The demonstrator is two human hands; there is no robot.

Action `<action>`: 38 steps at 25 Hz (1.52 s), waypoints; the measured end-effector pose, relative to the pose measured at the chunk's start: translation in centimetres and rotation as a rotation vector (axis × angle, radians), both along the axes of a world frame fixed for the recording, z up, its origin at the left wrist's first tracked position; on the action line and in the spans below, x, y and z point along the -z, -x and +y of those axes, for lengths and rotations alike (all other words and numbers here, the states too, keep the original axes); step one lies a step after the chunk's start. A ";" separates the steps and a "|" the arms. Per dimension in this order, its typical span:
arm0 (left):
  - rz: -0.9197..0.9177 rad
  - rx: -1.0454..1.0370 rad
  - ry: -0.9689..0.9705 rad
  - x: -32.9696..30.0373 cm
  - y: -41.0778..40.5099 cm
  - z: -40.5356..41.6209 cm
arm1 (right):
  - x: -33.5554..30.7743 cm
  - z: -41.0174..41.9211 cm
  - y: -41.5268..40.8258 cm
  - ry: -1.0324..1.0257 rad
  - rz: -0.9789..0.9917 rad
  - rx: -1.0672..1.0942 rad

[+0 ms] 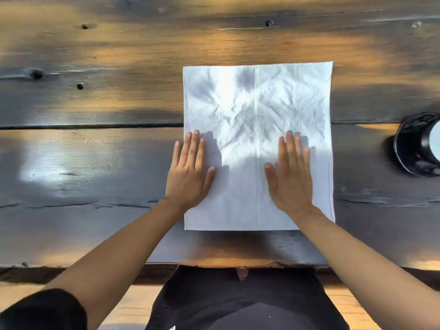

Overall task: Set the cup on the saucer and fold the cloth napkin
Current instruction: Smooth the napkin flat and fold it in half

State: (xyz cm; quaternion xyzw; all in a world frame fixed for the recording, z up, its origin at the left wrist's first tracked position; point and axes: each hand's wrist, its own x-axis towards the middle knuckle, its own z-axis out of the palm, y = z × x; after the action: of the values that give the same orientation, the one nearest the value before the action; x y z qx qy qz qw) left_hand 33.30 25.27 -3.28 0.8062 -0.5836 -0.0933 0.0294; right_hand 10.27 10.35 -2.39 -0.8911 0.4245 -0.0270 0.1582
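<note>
Napkin step in hand: the white cloth napkin (258, 144) lies spread flat on the wooden bench (95, 151), centre-right, still creased toward 12 o'clock. Your left hand (189, 173) presses its 9 o'clock edge, your right hand (289, 176) its 4 o'clock area, both wide, flat, holding nothing. Dark saucer (409, 144) with cup (434, 141) sits at 3 o'clock, cropped. Next, likely lift the near edge and fold over. No readable writing.

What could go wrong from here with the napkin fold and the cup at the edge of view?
1. The napkin is crumpled in its far half; folding now may trap creases.
2. The left hand lies half off the cloth's left edge, so a push could skew it.
3. The dark saucer sits close on the right; a sweeping right hand might knock it.
</note>
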 end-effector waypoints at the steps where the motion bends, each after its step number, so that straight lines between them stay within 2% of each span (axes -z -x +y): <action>1: -0.007 0.007 0.013 0.4 -0.7 -1.0 | 0.2 0.4 -2.8 -0.010 -0.049 -0.038; 5: -0.043 0.014 0.027 2.5 -2.3 -2.0 | 1.2 2.6 -13.3 0.104 -0.185 -0.148; 9: -0.019 -0.005 -0.008 2.6 -2.1 -2.2 | 3.2 3.0 -16.3 0.133 -0.203 -0.206; 16: -0.060 -0.008 -0.016 2.4 -1.9 -2.2 | 4.0 -0.5 -9.7 0.289 -0.120 -0.181; 23: -0.051 -0.009 -0.040 2.1 -1.8 -2.4 | 3.5 -7.7 1.1 0.193 0.074 -0.104; 30: -0.066 0.007 -0.014 2.4 -1.9 -2.3 | 2.8 -10.5 4.6 0.109 0.143 -0.037; 34: -0.021 -0.011 0.075 1.2 -3.2 -3.6 | 1.9 -9.0 -0.5 0.172 -0.026 0.002; 38: -0.030 0.054 0.150 1.2 -6.5 -9.7 | 1.4 -7.5 -11.5 0.027 -0.157 -0.122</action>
State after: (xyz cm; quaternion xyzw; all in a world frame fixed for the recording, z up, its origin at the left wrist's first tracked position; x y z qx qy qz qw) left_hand 39.77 15.56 -4.45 0.7871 -0.6106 -0.0380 0.0785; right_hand 21.77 2.87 -3.75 -0.9125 0.3554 -0.0926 0.1803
